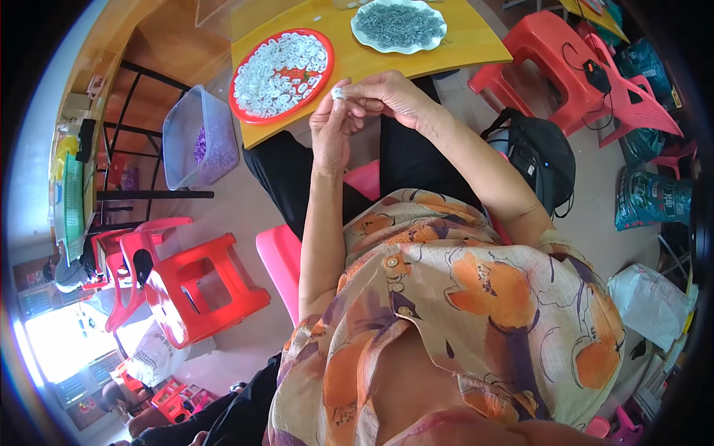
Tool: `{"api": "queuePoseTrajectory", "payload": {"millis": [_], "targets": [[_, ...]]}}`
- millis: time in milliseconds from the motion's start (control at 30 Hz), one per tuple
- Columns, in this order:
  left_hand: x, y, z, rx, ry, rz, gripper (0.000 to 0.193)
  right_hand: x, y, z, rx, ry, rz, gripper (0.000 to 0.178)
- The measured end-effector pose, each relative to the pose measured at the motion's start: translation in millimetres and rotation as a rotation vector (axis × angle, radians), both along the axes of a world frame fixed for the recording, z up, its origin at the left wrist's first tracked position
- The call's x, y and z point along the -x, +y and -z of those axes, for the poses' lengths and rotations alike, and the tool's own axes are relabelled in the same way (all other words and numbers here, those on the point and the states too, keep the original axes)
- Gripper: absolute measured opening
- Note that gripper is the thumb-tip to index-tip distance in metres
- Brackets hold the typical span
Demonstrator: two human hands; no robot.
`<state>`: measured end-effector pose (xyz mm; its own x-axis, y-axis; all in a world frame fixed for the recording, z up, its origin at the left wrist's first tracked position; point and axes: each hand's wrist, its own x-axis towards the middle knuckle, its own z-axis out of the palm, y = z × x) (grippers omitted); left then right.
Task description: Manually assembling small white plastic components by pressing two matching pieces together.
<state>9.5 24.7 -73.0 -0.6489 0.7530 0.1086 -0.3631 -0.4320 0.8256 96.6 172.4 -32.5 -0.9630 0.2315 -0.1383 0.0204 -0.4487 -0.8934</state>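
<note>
My left hand [335, 128] and my right hand [393, 97] meet just off the table's near edge. Between their fingertips is a small white plastic piece [338, 94], pinched from both sides. Its exact shape is too small to make out. Left of my hands, on the yellow table [476, 37], stands a round red tray [236, 102] spread with many small white oval pieces [271, 70] that have holes. Farther back, a white scalloped plate [362, 39] carries a heap of tiny dark grey pieces [398, 26].
A clear plastic bin [178, 149] with purple bits sits left of the table. Red plastic stools [204, 290] stand at the left and a red chair [550, 70] at the right. A black backpack [539, 160] is beside my right arm. Another person's dark-clothed leg [238, 409] shows lower left.
</note>
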Motion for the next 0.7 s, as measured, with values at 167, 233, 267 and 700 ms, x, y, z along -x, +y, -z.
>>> {"api": "queuePoseTrajectory", "payload": {"millis": [167, 233, 267, 700], "targets": [[-3, -3, 3, -0.103, -0.075, -0.015, 0.042, -6, -4, -10, -0.021, 0.064, -0.086, 0.027], [-7, -3, 3, -0.099, -0.097, -0.023, 0.041, -9, -3, -9, -0.012, 0.05, -0.081, 0.025], [-8, -4, 3, -0.103, -0.104, -0.038, 0.04, -9, -3, -8, -0.022, 0.073, -0.086, 0.024], [-10, 1, 10, -0.228, -0.085, -0.05, 0.044, -9, -7, -8, -0.059, 0.134, -0.084, 0.023]]}}
